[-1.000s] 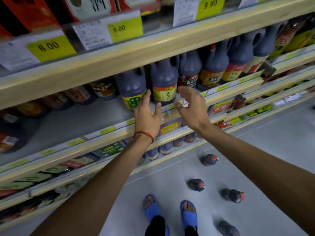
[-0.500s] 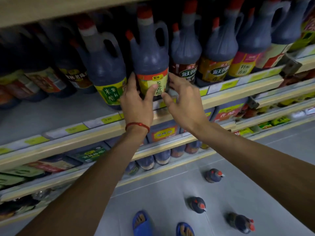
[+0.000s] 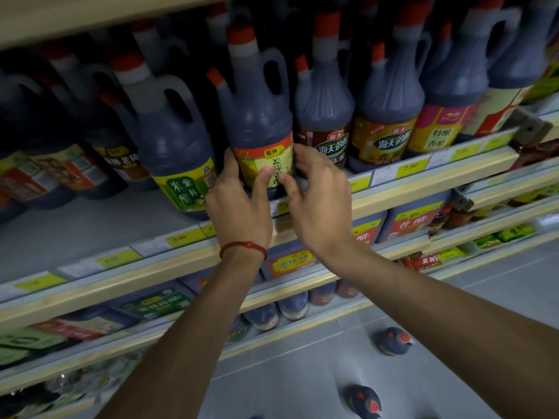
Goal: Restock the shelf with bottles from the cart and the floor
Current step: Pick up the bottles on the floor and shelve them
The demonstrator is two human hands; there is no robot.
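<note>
So both hands were up on the same bottle, a dark handled jug with a yellow label (image 3: 261, 116) and a red cap. It stood upright right at the front edge of the shelf (image 3: 423, 181), squeezed between a green-label jug (image 3: 178, 143) on its left and a red-label bottle (image 3: 325, 116) on its right. The left hand (image 3: 239, 204) was curled round the left side of the jug down low, thumb pressed flat on the front of the label, the other fingers tucked out of sight behind it. The right hand (image 3: 317, 207) came in from the other side, fingers bent against the right edge of the label and thumb reaching toward the front near the left thumb, so it was cupped round the jug rather than flat. There was a red string bracelet (image 3: 243, 247) on the left wrist. Yellow price tags (image 3: 413, 168) ran along the shelf rail, and more dark bottles filled the row to the right and behind. To the left of the green-label jug the shelf floor was bare grey at the front. Down on the floor, two more dark bottles (image 3: 393, 340) with red caps stood well apart from each other.
</note>
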